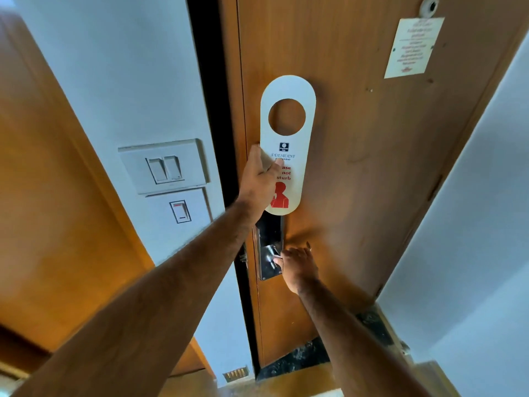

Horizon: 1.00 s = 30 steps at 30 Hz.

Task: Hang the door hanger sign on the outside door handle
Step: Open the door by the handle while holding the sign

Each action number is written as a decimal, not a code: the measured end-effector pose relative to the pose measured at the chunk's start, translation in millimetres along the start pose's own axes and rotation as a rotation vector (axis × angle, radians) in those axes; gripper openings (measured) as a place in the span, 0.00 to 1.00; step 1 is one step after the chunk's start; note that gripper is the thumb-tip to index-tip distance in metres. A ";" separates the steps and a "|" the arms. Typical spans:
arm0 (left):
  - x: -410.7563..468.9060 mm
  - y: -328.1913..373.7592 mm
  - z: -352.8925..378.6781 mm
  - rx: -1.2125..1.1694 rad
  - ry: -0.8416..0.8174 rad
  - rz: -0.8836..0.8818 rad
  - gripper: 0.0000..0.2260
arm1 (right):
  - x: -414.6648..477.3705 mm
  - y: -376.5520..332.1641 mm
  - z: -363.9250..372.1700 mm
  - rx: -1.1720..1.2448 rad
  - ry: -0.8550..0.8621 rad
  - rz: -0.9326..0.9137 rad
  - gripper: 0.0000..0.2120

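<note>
On the far left stands a brown wooden panel [43,173], and next to it a pale wall carries a white double rocker switch plate [163,166] with a single white switch with a red mark [180,212] just under it. To the right of the wall a dark gap [213,110] runs along the edge of the brown wooden door [372,167].

The left hand [259,179] is raised in front of the door, its fingers pinched on the left edge of the white oval door hanger sign with red letters and a round hole [287,138]. The sign is upright, held flat before the door face, above the lock (its lower left part is hidden by the hand). It is not on any handle.

Below the sign is the black and chrome lock plate [269,247]. The right hand [297,267] is closed on the chrome door handle [272,255], with the thumb side toward the plate; the handle is mostly covered by the fingers.

Higher on the right, a cream paper notice [413,47] is fixed to the door, and a round peephole [429,7] sits above it.
</note>
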<state>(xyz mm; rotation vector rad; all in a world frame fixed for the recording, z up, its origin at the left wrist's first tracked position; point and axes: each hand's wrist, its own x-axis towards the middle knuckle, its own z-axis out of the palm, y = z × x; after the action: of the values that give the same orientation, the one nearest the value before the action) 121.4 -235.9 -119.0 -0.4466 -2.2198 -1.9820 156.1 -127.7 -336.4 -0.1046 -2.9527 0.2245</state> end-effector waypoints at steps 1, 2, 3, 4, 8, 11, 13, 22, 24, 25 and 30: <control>-6.5 2.6 -3.2 -0.013 -0.013 0.005 0.11 | -6.2 0.5 -2.7 -0.004 0.001 -0.002 0.20; -11.9 5.0 -6.4 -0.027 -0.020 0.012 0.11 | -11.9 1.6 -4.4 -0.012 -0.003 -0.007 0.20; -18.3 8.1 -9.9 -0.036 -0.028 0.022 0.12 | -18.5 2.9 -6.4 -0.024 -0.005 -0.010 0.20; -23.4 10.2 -13.1 -0.049 -0.037 0.034 0.12 | -24.3 4.5 -7.7 -0.034 -0.007 -0.014 0.20; -46.0 19.6 -26.5 -0.126 -0.111 0.079 0.11 | -47.9 8.4 -14.2 -0.059 0.013 -0.006 0.20; -59.9 28.9 -36.9 -0.170 -0.156 0.127 0.09 | -63.9 11.4 -15.7 -0.075 0.012 -0.002 0.18; -66.7 35.4 -47.3 -0.279 -0.157 0.149 0.07 | -74.3 13.5 -17.0 -0.102 -0.021 -0.007 0.18; -77.4 30.9 -70.5 -0.343 -0.385 0.076 0.11 | -144.2 -21.8 -32.1 -0.074 0.305 0.078 0.17; -81.9 28.8 -69.0 -0.404 -0.438 0.067 0.11 | -165.3 -41.3 -35.1 -0.088 0.333 -0.104 0.13; -85.0 29.6 -67.8 -0.426 -0.463 0.060 0.11 | -172.2 -47.9 -33.8 -0.165 0.285 -0.220 0.13; -96.9 35.6 -63.2 -0.466 -0.555 0.040 0.11 | -168.2 -60.2 -34.9 -0.610 0.132 -0.497 0.27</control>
<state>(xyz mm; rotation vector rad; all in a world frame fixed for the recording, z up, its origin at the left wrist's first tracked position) 217.9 -307.7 -105.5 -1.2142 -1.9401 -2.5962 324.1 -196.1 -321.9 0.5062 -2.6948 -0.7135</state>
